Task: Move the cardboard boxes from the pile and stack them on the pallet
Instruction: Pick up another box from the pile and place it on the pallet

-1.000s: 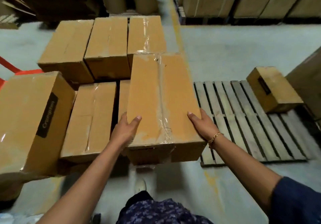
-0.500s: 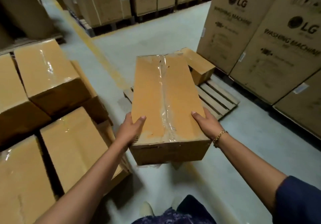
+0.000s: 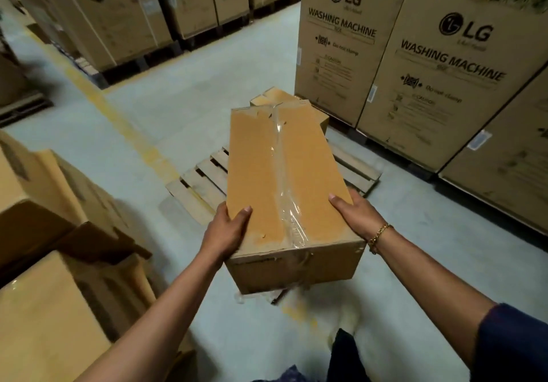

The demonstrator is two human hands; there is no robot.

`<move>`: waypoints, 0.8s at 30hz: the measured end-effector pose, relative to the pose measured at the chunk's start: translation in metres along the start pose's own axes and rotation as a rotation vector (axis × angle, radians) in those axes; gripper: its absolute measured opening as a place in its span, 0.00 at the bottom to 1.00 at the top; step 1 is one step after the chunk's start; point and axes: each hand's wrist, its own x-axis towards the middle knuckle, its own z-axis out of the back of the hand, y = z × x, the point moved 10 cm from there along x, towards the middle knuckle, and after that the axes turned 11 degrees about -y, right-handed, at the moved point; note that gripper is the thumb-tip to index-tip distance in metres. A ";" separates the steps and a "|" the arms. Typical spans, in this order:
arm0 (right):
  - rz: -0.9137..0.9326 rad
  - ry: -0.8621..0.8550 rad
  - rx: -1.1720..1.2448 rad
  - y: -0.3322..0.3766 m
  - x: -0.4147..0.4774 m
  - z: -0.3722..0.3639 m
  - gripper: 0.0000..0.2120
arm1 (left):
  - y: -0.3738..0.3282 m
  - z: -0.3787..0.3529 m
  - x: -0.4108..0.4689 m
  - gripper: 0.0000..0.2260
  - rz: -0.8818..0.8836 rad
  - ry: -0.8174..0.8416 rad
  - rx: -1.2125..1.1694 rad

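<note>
A person holds a long cardboard box (image 3: 261, 174) out in front of them, lifted clear of the floor, its far end hanging over the wooden pallet (image 3: 195, 186). The left hand (image 3: 225, 230) grips the near left edge, thumb laid on top and the other fingers wrapped out of sight down the side. The right hand (image 3: 355, 215) grips the near right edge the same way, thumb on the lid, with a gold chain bracelet (image 3: 379, 235) at the wrist and a dark blue sleeve (image 3: 516, 343) further up the arm. A strip of clear tape (image 3: 281, 159) runs the length of the lid, crinkled and lifting at the near end. Behind the held box, a smaller box (image 3: 275, 95) sits at the far corner of the pallet, mostly hidden. Off to the left stands the pile of cardboard boxes (image 3: 44, 307), blurred at this moment. To the right, just beyond the pallet, tall washing machine cartons (image 3: 335, 49) stand side by side. A worn yellow line (image 3: 118, 120) runs across the grey concrete floor (image 3: 207, 85), passing the pallet's left side.
</note>
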 end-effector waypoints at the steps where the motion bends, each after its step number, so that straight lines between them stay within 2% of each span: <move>1: 0.002 0.013 -0.003 -0.003 0.025 0.008 0.22 | -0.009 -0.019 0.012 0.27 0.008 -0.003 -0.006; 6: 0.026 0.092 -0.049 0.011 0.153 0.054 0.23 | -0.074 -0.094 0.067 0.26 0.079 -0.054 -0.049; 13: 0.194 0.169 -0.109 0.095 0.292 0.076 0.22 | -0.154 -0.122 0.157 0.26 0.083 -0.199 -0.141; 18: 0.250 0.214 -0.124 0.135 0.377 0.051 0.25 | -0.169 -0.131 0.228 0.26 0.107 -0.289 -0.176; 24: 0.290 0.324 -0.219 0.162 0.490 -0.021 0.34 | -0.150 -0.155 0.328 0.25 0.197 -0.372 -0.218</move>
